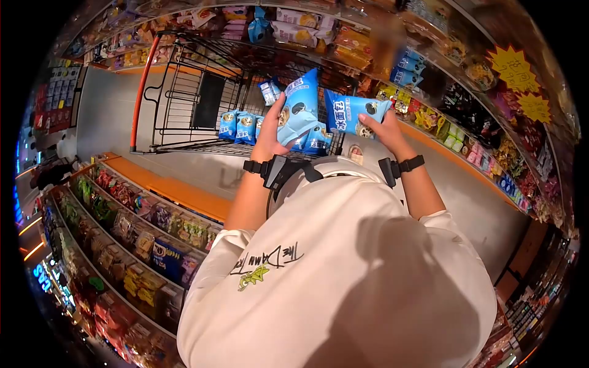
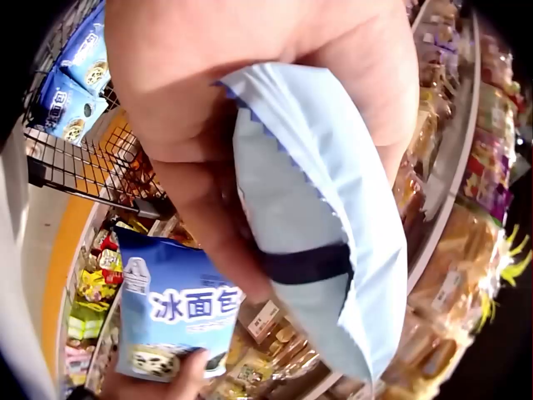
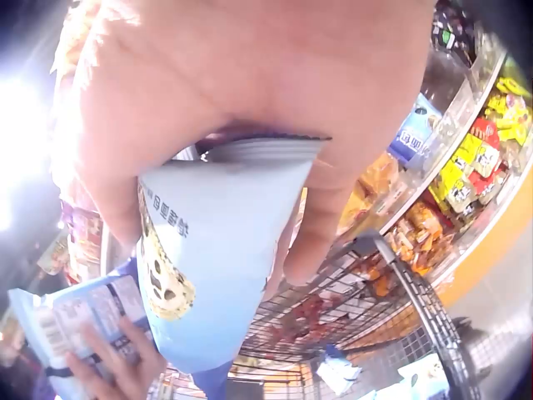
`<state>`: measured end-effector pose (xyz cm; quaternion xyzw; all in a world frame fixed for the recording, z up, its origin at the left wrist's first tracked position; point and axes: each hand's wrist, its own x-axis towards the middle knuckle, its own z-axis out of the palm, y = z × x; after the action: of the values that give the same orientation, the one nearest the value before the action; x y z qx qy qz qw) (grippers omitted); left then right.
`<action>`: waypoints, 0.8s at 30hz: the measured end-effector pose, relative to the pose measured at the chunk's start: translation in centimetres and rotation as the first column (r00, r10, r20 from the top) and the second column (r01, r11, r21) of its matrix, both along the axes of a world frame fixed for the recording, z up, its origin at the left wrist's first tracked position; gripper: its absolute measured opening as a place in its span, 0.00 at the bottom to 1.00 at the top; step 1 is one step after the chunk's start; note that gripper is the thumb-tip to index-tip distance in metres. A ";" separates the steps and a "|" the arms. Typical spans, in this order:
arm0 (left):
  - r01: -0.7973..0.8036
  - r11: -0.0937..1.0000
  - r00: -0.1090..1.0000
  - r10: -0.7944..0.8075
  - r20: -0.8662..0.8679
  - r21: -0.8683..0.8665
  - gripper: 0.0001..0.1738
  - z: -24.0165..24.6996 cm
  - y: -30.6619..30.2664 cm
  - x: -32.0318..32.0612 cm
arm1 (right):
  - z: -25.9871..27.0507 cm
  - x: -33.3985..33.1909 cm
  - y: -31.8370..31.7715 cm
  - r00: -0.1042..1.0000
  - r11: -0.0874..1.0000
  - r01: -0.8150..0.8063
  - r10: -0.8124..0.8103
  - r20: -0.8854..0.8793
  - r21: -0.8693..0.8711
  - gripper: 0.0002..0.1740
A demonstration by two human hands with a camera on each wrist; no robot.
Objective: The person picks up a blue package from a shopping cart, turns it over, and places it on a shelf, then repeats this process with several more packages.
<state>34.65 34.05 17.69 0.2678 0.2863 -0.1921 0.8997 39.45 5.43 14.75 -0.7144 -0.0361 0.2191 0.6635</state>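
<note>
My left hand grips a puffed blue snack bag printed with white lettering and a round bread picture. Its pale back, seam and dark band show in the left wrist view, with fingers wrapped around the bag. A similar blue bag is in my right hand, the thumb lying across its front. Both bags are held up side by side at the near end of a black wire shopping cart. Inside the cart lie several more blue bags, some partly hidden behind the left-hand bag.
Stocked shelves of packaged bread and snacks curve along the far side and right. More blue bags sit on one shelf. Behind on the left stands a tiered snack rack. The cart's orange-red bar is at its left end.
</note>
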 end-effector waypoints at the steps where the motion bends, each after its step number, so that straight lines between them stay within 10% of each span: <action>1: -0.023 1.000 1.000 0.023 0.001 0.021 0.26 0.5 -1.2 -0.5 | 0.0 0.5 -0.9 1.000 0.999 0.011 -0.011 0.005 0.032 0.22; 11: -0.159 0.933 0.976 0.100 0.193 0.324 0.31 2.5 -9.1 -4.5 | -0.8 2.6 -5.2 0.989 0.908 0.025 0.039 -0.145 0.417 0.16; 15: -0.464 0.817 0.863 0.330 0.383 0.343 0.41 5.1 -7.9 -5.4 | 2.0 3.9 -5.6 0.995 0.881 0.092 -0.059 -0.085 0.464 0.17; 20: -0.437 0.881 0.665 0.181 0.724 0.182 0.46 7.0 -1.8 -4.0 | 5.1 3.6 -5.9 0.981 0.841 0.176 -0.194 -0.017 0.513 0.15; 24: -0.373 0.782 0.741 -0.072 0.668 0.499 0.42 5.9 -1.9 -1.9 | 5.5 1.4 -4.7 0.956 0.808 0.272 -0.290 -0.049 0.523 0.16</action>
<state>32.74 32.19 23.63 0.5642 0.0207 0.0937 0.8201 40.87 0.76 20.24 -0.5071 0.0006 0.0884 0.8573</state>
